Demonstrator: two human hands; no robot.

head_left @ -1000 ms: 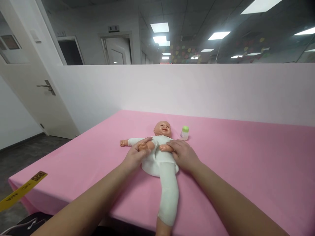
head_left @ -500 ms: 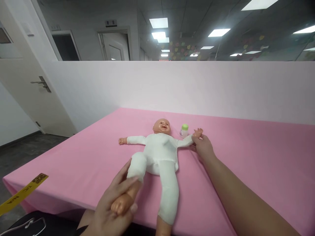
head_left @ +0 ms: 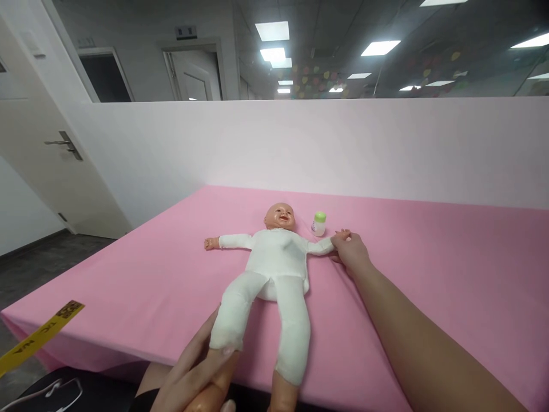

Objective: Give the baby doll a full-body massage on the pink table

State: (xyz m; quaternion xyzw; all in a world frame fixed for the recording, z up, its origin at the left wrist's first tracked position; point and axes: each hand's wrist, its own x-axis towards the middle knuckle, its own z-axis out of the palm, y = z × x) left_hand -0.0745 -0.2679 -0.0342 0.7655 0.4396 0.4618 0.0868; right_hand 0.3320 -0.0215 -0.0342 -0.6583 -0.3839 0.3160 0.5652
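Observation:
A baby doll (head_left: 277,252) with a white cloth body lies on its back on a pink-covered table (head_left: 163,269), its head toward the far wall. My left hand (head_left: 193,372) is wrapped round the doll's lower leg on the left side, below the white cloth; the foot is mostly at the frame's bottom edge. With my right hand (head_left: 350,252) I grip the doll's forearm near its wrist, on the right side. A small baby bottle (head_left: 318,224) with a green cap stands just beyond that arm, apart from my fingers.
Behind the table runs a white wall (head_left: 343,149) with glass above it. A closed door (head_left: 55,154) is at the left. A yellow printed strip (head_left: 43,337) shows at the lower left, with a white cord (head_left: 55,392) on something black below it.
The doll's leg in my left hand has come down and straightened toward me, its bent knee lowered. My right hand still holds the doll's forearm. The view has shifted slightly.

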